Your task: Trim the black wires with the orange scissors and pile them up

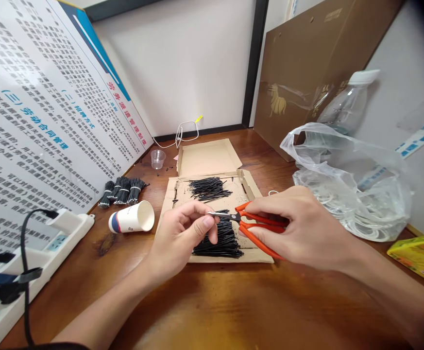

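My right hand (299, 223) grips a pair of scissors (240, 217) by the orange handles, with the blades pointing left. The blade tips reach the fingertips of my left hand (182, 233), which is closed in a pinch. Whatever lies between those fingers is too small and hidden to make out. Under both hands is an opened flat cardboard box (253, 255). Inside it, a pile of short black wires (221, 245) lies at the near end, partly covered by my left hand. A second pile of black wires (208, 188) lies farther back.
Left of the box are tied black wire bundles (122, 189), a tipped paper cup (131, 217) and a small clear cup (158, 159). A white power strip (47, 257) runs along the left. To the right stand a plastic bag (357, 194) with white coils and a bottle (346, 104).
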Tool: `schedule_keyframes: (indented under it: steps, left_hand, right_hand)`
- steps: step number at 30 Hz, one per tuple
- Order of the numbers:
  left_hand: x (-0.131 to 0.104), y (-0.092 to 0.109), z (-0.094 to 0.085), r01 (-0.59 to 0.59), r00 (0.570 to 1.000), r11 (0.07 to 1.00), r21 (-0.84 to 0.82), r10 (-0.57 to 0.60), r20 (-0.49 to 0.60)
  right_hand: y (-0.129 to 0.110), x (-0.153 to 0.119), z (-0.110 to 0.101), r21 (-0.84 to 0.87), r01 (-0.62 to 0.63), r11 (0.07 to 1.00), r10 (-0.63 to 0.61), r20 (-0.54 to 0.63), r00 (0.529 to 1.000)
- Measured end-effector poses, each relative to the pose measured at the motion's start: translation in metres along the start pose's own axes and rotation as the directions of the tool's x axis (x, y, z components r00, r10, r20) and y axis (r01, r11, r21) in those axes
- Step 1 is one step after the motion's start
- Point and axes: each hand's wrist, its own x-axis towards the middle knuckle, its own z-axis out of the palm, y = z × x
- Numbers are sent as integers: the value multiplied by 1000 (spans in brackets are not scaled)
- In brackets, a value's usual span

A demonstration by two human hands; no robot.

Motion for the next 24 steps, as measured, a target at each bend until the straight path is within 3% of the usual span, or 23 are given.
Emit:
schedule_keyframes:
  steps: [5, 10, 24]
  left_hand:
    - [-1, 1, 0, 23, 1000, 1000, -7, -23, -16]
    - [0, 1, -1, 10, 1000, 1000, -7, -10, -22]
    - [-1, 1, 0, -10, 998, 1000, 24, 12, -58]
  right_hand:
    - [-1, -1, 1, 8, -21, 1000, 21, -81, 996]
    - [-4, -2, -1, 83, -44, 996, 47, -33, 998]
    - [-6, -2, -1, 0, 7, 1000, -7, -21, 1000]
